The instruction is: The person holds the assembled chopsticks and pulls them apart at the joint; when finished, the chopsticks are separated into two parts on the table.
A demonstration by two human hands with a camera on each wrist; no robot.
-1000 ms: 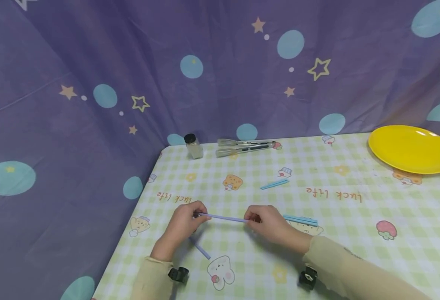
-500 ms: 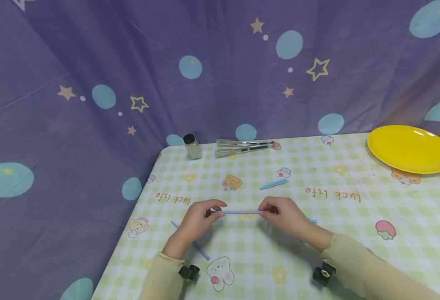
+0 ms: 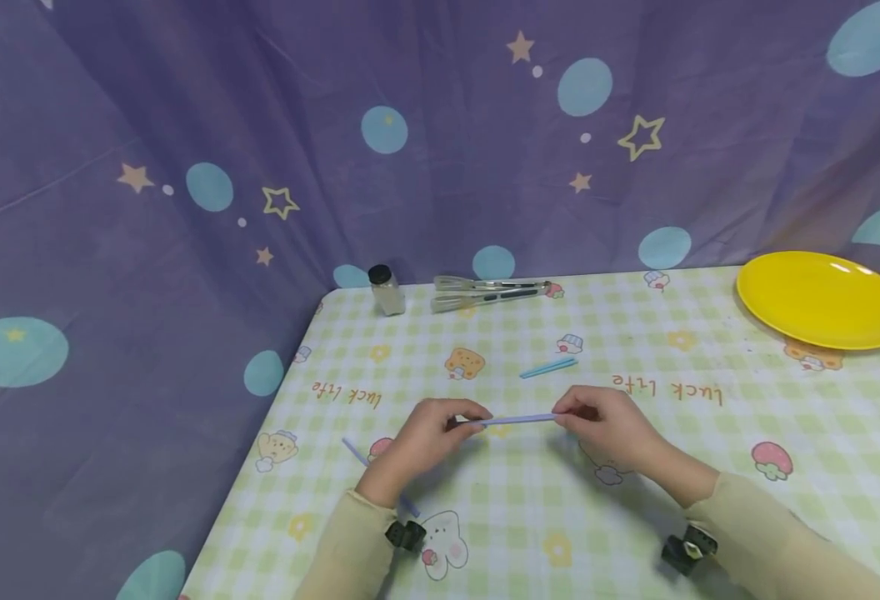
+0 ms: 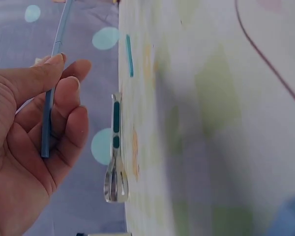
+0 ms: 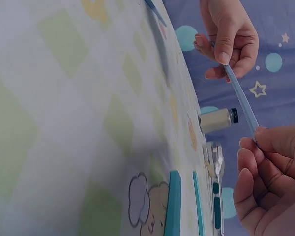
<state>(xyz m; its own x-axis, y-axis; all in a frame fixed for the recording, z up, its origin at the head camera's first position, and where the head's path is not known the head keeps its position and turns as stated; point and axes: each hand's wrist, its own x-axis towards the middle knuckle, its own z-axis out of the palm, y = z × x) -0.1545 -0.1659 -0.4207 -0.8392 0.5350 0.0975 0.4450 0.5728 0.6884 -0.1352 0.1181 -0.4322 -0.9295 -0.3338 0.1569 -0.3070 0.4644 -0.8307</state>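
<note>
A slim lavender chopstick [image 3: 518,420] stretches between both hands, raised over the table and nearly level. My left hand [image 3: 434,431] pinches one end between thumb and index finger; in the left wrist view the squared butt of the chopstick [image 4: 47,123] runs down across the palm, and a fine seam crosses it just beyond the thumb. At the other end, my right hand [image 3: 608,423] pinches the tip with thumb and fingertips, the other fingers curled. A second lavender chopstick [image 3: 355,452] lies on the cloth, partly hidden by the left forearm.
Two thin light-blue sticks [image 3: 548,367] lie beyond the hands. Thicker blue sticks [image 5: 173,201] show under the right hand in the right wrist view. Tongs [image 3: 491,294] and a black-capped jar [image 3: 387,292] are along the back edge, a yellow plate [image 3: 822,300] at back right.
Both hands have shifted to the right together, carrying the lavender chopstick with them. The right hand now covers the nearer blue sticks in the head view.
</note>
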